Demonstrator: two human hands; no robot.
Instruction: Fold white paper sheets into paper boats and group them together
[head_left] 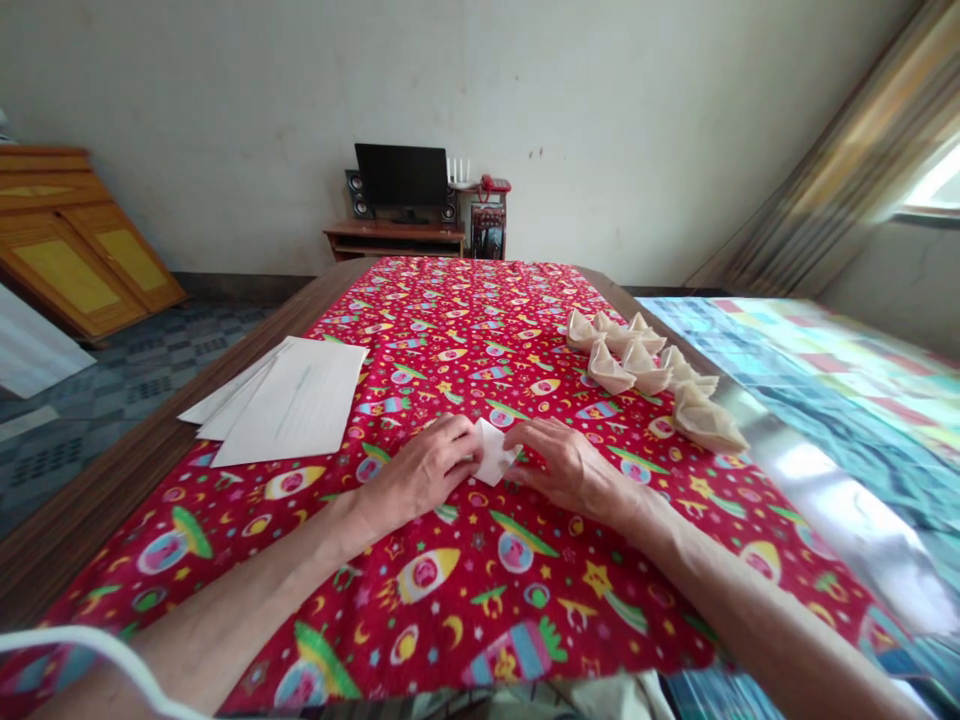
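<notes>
A small folded piece of white paper (493, 455) lies on the red patterned cloth (480, 545), between my two hands. My left hand (435, 460) has its curled fingers and thumb closed on the paper's left edge. On the other side, the fingers of my right hand (562, 460) are bent over the right edge of the same piece, gripping it. Several folded paper boats (641, 365) stand grouped on the cloth to the right. Over at the left, overlapping white paper sheets (296, 400) lie flat, with faint print on the top one.
The cloth covers a brown wooden table (292, 320). Beyond its far end are a monitor (401, 175), speakers and a red telephone (493, 185). A wooden cabinet (82, 235) stands left; a bed with a patterned cover (795, 400) lies right. A white cable (97, 640) crosses the lower left.
</notes>
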